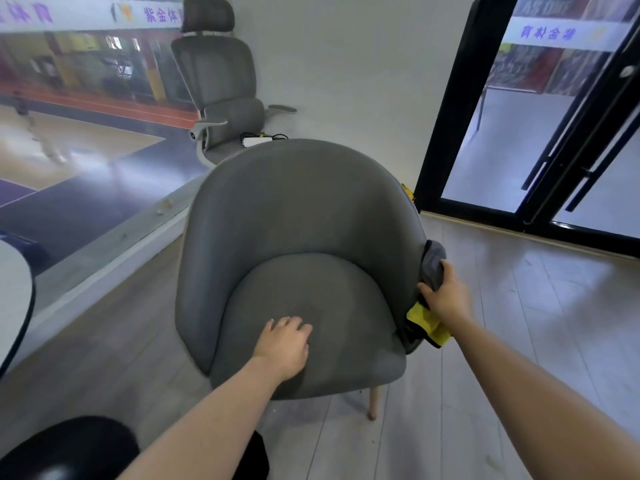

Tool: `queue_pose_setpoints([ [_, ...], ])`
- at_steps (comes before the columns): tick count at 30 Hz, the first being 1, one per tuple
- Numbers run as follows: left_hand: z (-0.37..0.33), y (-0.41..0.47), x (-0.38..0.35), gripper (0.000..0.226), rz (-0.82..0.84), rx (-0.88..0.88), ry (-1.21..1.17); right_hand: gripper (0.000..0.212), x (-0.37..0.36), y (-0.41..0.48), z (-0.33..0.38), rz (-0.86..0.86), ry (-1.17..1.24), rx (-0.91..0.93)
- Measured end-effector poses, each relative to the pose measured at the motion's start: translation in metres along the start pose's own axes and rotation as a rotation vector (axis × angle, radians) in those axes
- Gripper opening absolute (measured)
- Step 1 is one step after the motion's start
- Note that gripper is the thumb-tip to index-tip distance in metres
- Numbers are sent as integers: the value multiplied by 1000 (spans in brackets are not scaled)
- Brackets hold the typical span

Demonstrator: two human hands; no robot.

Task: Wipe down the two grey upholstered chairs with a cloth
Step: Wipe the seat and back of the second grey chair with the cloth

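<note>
Cloth (431,299), grey with a yellow side, is bunched in the right hand (446,296), fingers curled round it, pressed against the grey chair's (294,216) right outer edge. Left hand (284,344) rests flat, fingers relaxed, on the seat.

you've got a mesh office chair (221,84) by the white wall, a white box with black cables (256,141) on its seat, black-framed glass doors (460,109) on the right, a tabletop (14,282) far left.
</note>
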State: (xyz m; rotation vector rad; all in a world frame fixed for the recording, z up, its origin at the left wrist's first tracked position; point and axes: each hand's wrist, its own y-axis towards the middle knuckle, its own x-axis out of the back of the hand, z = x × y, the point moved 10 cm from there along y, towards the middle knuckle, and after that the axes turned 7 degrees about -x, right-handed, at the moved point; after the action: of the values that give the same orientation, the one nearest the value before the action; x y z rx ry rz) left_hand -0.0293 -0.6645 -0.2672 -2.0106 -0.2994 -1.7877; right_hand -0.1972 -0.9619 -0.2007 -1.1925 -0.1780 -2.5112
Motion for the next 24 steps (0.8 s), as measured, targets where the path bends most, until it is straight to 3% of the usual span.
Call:
queue_pose_setpoints([
  [5,-24,4,-95,77,361,185,-263,63,1,-7,2,-44,-22,-4],
  [7,-26,1,-123,88,434,250,-326,57,0,-15,3,-76,-30,-13],
  [14,14,5,-140,85,279,317,-226,39,-19,-36,24,-133,-138,26],
  [24,182,-6,-121,77,233,185,26,37,-104,-93,122,-83,-238,161],
])
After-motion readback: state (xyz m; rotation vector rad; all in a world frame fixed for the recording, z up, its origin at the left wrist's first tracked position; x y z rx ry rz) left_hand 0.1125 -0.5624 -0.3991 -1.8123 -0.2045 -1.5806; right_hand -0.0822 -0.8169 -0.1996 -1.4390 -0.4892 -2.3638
